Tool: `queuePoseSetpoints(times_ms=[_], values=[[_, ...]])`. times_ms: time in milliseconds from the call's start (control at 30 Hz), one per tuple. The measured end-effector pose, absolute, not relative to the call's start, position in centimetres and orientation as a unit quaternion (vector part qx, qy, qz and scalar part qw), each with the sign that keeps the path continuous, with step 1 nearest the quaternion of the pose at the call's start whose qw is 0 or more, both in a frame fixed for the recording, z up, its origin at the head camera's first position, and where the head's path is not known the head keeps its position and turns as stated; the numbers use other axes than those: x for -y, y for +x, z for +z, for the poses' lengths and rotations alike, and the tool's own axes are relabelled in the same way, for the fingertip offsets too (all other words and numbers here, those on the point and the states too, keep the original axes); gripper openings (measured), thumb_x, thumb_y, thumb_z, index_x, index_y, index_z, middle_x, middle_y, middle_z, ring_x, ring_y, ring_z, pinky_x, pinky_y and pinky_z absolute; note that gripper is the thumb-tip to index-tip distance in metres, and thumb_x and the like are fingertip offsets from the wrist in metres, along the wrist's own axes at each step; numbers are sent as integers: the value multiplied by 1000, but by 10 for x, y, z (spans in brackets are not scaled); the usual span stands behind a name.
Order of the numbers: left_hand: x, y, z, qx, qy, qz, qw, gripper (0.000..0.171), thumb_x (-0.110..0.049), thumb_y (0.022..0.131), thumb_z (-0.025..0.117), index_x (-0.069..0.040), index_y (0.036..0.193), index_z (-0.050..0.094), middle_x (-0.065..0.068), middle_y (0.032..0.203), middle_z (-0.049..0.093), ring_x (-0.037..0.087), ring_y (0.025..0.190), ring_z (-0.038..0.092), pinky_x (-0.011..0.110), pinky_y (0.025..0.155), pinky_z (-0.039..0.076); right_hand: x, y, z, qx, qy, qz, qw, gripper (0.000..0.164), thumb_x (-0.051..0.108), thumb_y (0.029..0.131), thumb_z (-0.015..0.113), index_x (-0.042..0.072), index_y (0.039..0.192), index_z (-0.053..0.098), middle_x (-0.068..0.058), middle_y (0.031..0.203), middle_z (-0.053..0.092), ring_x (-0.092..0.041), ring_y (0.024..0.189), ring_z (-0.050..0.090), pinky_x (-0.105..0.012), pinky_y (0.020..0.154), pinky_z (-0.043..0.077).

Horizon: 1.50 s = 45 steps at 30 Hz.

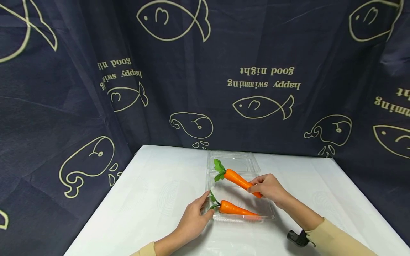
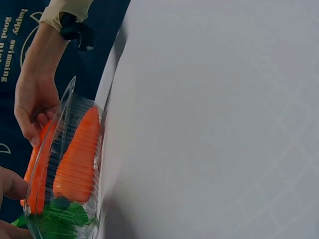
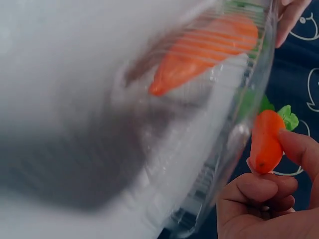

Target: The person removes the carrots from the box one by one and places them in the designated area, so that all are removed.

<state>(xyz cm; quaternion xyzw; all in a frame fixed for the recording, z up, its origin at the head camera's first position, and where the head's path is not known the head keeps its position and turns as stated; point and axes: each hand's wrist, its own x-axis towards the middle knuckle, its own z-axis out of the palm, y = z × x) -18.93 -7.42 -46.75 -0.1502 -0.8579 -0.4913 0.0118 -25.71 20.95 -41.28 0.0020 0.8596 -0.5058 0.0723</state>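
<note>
My right hand (image 1: 268, 186) pinches an orange toy carrot (image 1: 237, 179) near its narrow tip, thumb on one side and fingers on the other. This carrot is tilted over a clear plastic box (image 1: 272, 212), its green leaves pointing to the far left. A second carrot (image 1: 235, 208) lies inside the box along the front wall, seen through the ribbed side in the left wrist view. At the box's left edge, my left hand (image 1: 193, 217) touches the rim with extended fingers, thumb close to the leaves (image 1: 214, 201). Its palm is turned away from the head view.
The box's hinged lid (image 1: 235, 161) lies folded back toward the rear of the white table (image 1: 160, 192). A dark curtain (image 1: 198, 85) with fish drawings hangs behind and at both sides. A black wrist device (image 1: 298, 238) sits at the right sleeve (image 1: 334, 240).
</note>
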Motion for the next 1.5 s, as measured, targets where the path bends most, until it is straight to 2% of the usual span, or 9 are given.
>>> queuePoseSetpoints(times_ms=[233, 400, 1100, 1500], values=[[75, -189, -468, 860, -150, -488, 14, 64, -22, 97, 62, -1, 152, 40, 21, 148, 51, 33, 132, 55, 45, 108, 49, -222, -261, -404, -865, 10, -498, 65, 26, 12, 76, 82, 1, 99, 77, -3, 72, 68, -14, 61, 53, -26, 55, 46], [76, -190, -468, 858, -154, -489, 14, 64, -22, 97, 62, 0, 152, 39, 22, 149, 50, 34, 133, 54, 43, 107, 49, -232, -264, -396, -865, 6, -499, 56, 27, 13, 77, 81, 0, 100, 77, -1, 68, 66, -13, 60, 50, -23, 52, 39], [76, -191, -470, 850, -162, -500, 13, 63, -20, 98, 61, 2, 152, 38, 24, 147, 51, 33, 132, 55, 41, 107, 50, -260, -273, -384, -854, 21, -517, 43, 33, 15, 82, 78, -6, 107, 73, 0, 75, 67, -13, 61, 49, -25, 53, 40], [75, -190, -469, 855, -158, -494, 12, 64, -21, 97, 62, 2, 152, 39, 24, 148, 50, 33, 132, 55, 42, 106, 50, -283, -277, -381, -860, 39, -509, 14, 36, 17, 82, 79, -7, 108, 72, 1, 75, 66, -13, 63, 52, -24, 54, 43]])
